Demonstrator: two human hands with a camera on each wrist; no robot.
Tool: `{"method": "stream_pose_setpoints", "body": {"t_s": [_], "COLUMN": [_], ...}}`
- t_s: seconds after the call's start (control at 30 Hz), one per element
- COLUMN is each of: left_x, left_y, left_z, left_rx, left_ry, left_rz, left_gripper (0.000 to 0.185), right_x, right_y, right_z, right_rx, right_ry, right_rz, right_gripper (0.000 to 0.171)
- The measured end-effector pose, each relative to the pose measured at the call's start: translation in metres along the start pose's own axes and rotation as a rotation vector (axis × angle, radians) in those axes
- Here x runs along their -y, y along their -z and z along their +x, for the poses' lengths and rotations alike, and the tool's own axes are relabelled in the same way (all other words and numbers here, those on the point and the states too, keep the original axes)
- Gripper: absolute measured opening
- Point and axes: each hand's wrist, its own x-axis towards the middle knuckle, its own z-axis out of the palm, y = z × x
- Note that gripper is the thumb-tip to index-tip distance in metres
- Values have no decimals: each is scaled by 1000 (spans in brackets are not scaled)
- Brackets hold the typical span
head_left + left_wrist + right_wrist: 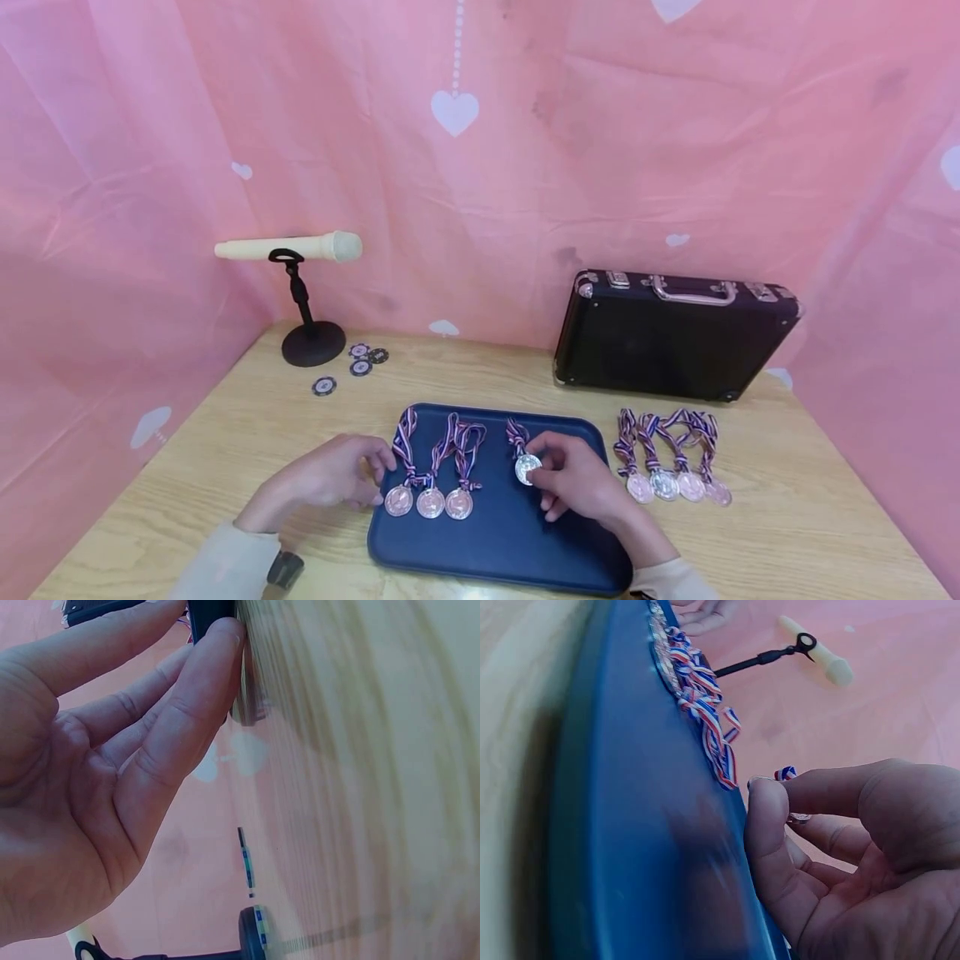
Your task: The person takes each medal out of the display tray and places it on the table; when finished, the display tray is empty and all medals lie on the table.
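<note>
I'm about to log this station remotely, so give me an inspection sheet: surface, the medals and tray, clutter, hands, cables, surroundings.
Surface: light wooden table, no spills seen.
Job's things: blue tray holds three medals in a row; a fourth, silver medal is pinched over the tray; four more medals lie on the table right of the tray.
Clutter: four poker chips; closed black case; cream microphone on a black stand.
Hands: left hand touches the tray's left edge; right hand pinches the silver medal.
Cables: nothing seen.
Surroundings: pink cloth with white hearts.
</note>
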Motion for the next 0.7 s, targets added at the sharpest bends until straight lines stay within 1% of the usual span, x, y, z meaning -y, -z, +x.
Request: {"method": "stream_pose_setpoints", "body": {"t_s": [0.2,0.27,0.43,0.7], "left_x": [0,0,-1,-2], "left_y": [0,0,-1,1], "left_z": [1,1,1,0], "left_rx": [-2,0,7,5], "left_ry": [7,-2,-20,-16], "left_rz": [-15,-12,-16,-6], "left_gripper": [36,36,35,36], "right_x": [2,2,-1,-8], "right_y": [10,13,20,33], "right_z": [-1,-2,-6,-11], "right_rx": [-31,-36,-57,-86], "right_ry": [-14,-15,-22,-27], "right_rz": [-16,-20,-21,-20], "right_gripper": [33,35,37,40]}}
